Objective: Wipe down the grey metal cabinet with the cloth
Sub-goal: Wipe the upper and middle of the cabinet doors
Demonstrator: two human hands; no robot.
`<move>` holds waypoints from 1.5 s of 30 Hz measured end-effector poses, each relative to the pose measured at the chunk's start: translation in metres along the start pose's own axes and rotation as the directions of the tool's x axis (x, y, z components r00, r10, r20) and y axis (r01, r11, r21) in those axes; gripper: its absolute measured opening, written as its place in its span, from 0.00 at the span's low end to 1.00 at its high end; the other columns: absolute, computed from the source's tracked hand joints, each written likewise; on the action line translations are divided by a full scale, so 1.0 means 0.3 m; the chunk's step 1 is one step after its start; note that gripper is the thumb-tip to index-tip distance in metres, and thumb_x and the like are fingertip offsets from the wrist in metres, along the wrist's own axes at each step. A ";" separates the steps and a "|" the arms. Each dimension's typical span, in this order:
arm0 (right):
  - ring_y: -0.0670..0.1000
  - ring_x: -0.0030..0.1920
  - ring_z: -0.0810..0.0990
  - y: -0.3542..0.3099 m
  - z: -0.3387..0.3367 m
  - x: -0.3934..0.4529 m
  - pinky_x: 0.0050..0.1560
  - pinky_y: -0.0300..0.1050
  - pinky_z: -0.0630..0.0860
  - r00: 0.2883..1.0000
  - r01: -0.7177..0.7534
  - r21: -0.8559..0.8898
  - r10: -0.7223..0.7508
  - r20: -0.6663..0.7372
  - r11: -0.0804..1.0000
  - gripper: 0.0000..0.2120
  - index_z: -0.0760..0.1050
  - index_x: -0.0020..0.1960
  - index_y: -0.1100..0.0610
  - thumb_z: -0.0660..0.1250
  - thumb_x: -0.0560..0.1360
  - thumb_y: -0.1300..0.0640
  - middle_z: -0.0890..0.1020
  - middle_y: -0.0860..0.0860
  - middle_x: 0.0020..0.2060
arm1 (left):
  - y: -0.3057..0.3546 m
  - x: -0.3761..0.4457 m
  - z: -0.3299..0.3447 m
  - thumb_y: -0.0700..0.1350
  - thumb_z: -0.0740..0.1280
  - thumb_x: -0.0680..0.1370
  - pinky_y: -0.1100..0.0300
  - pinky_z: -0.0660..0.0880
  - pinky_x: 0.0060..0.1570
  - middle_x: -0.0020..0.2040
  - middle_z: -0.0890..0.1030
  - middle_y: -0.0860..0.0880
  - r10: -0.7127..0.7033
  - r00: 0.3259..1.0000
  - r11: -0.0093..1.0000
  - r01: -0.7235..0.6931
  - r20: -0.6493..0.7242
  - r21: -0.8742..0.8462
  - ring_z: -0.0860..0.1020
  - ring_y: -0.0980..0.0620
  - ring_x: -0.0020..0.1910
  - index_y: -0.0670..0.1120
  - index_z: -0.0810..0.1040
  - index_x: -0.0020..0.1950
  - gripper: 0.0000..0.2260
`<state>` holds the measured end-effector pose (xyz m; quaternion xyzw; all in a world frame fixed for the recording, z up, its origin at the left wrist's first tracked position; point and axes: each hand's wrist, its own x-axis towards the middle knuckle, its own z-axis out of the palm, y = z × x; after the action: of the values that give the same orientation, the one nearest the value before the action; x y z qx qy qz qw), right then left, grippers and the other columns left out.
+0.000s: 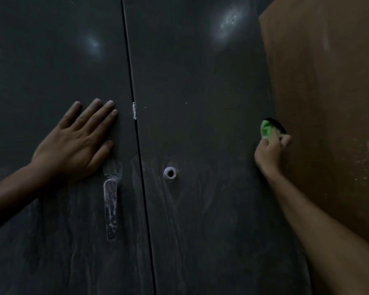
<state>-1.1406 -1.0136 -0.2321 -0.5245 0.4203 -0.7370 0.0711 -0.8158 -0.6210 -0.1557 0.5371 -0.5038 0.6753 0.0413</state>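
Right hand [271, 149] curled tight around green cloth [266, 129], bunched into a wad, only its upper part showing above the knuckles. Pressed against the far right edge of the grey metal cabinet [200, 103], right where the right-hand door [211, 209] met the brown wall [328, 103]. Forearm stretched down toward the lower right corner of view.

Left hand [77, 143] laid flat on the left-hand door [41, 60], fingers straight and slightly spread, holding nothing, palm against the metal. Fingertips just short of the dark seam [136, 128] between the two doors; heel of the palm directly above the handle [110, 209].

Handle on the left-hand door, just left of the seam, long and upright, streaked with white residue. Round keyhole [170, 173] just right of the seam on the right-hand door, roughly level with the top of the handle, ringed in pale grey. Small white blob [134, 110] stuck on the seam itself, above the keyhole and level with the left fingertips. Pale smears and runs across both doors below the handle. Two soft glare patches high on the doors, one on each side of the seam.
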 end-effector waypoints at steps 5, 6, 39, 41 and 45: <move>0.64 0.57 0.71 0.165 -0.021 -0.054 0.59 0.58 0.71 0.864 0.503 -0.093 -0.498 0.071 0.859 0.22 0.71 0.67 0.60 0.56 0.76 0.52 0.71 0.63 0.61 | 0.007 0.000 -0.014 0.58 0.49 0.85 0.37 0.50 0.83 0.86 0.54 0.42 -0.007 1.000 1.000 0.007 0.026 -0.001 0.52 0.42 0.86 0.41 0.55 0.85 0.33; 0.66 0.58 0.72 0.184 -0.024 -0.030 0.61 0.58 0.70 0.932 0.362 -0.064 -0.360 0.045 0.930 0.22 0.71 0.65 0.62 0.54 0.76 0.53 0.71 0.64 0.61 | 0.009 -0.001 -0.017 0.57 0.49 0.85 0.37 0.51 0.83 0.86 0.54 0.42 -0.009 1.000 1.000 0.009 0.028 -0.001 0.52 0.42 0.85 0.40 0.55 0.85 0.33; 0.68 0.77 0.62 0.156 -0.141 -0.336 0.77 0.71 0.57 0.832 0.465 0.119 -0.479 0.278 0.877 0.32 0.78 0.68 0.62 0.57 0.67 0.76 0.72 0.63 0.72 | 0.008 0.001 -0.008 0.59 0.49 0.84 0.37 0.50 0.83 0.86 0.53 0.42 -0.006 1.000 1.000 0.006 -0.007 -0.016 0.52 0.42 0.85 0.41 0.54 0.86 0.33; 0.63 0.81 0.53 0.196 -0.184 -0.311 0.79 0.70 0.43 0.840 0.407 0.108 -0.418 0.347 0.907 0.31 0.76 0.71 0.55 0.56 0.70 0.65 0.67 0.54 0.78 | 0.009 0.001 -0.005 0.59 0.48 0.84 0.38 0.49 0.83 0.86 0.53 0.42 -0.007 1.000 1.000 0.007 -0.013 -0.023 0.52 0.42 0.85 0.42 0.54 0.86 0.33; 0.62 0.82 0.45 0.112 -0.182 -0.325 0.79 0.66 0.42 0.932 0.137 0.183 -0.189 0.308 0.974 0.17 0.72 0.66 0.45 0.53 0.81 0.46 0.59 0.48 0.80 | 0.007 0.001 -0.008 0.59 0.48 0.84 0.39 0.48 0.83 0.86 0.54 0.42 -0.010 1.000 0.999 0.009 -0.016 -0.033 0.52 0.42 0.85 0.41 0.54 0.86 0.34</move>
<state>-1.1545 -0.9518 -0.3302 -0.6640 0.2980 -0.6753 0.1191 -0.8188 -0.6207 -0.1566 0.5334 -0.5118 0.6710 0.0572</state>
